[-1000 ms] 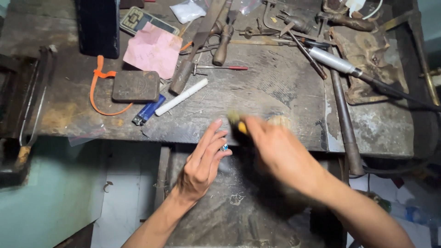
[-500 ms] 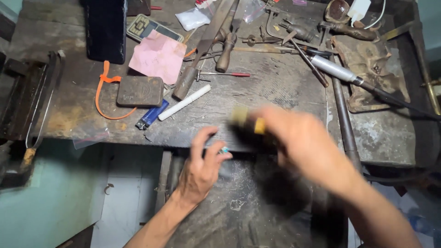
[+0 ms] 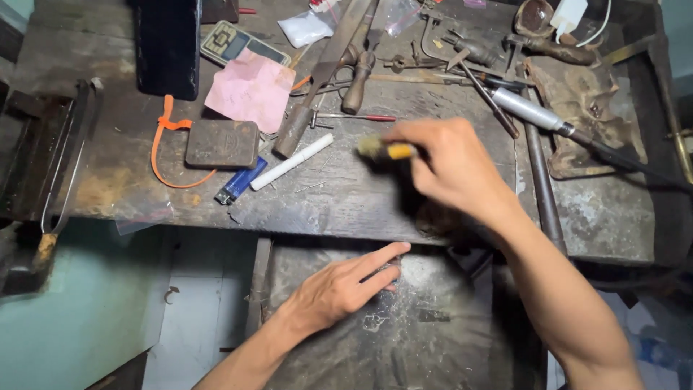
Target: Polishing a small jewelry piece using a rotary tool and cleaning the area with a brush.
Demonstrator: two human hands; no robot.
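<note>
Right hand (image 3: 451, 162) with brush (image 3: 384, 149) raised onto bench; left hand (image 3: 339, 289) dropped lower.

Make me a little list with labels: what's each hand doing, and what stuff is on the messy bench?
place: worn, dusty workbench with a lower tray in front
right hand: above the bench, gripping a small brush with a yellow handle
left hand: lying flat on the tray, fingers stretched out, holding nothing that shows
near the brush: white pen-like stick, blue lighter
further left: brown flat case, orange cord, pink paper
at the back: files and metal tools, small plastic bags
</note>
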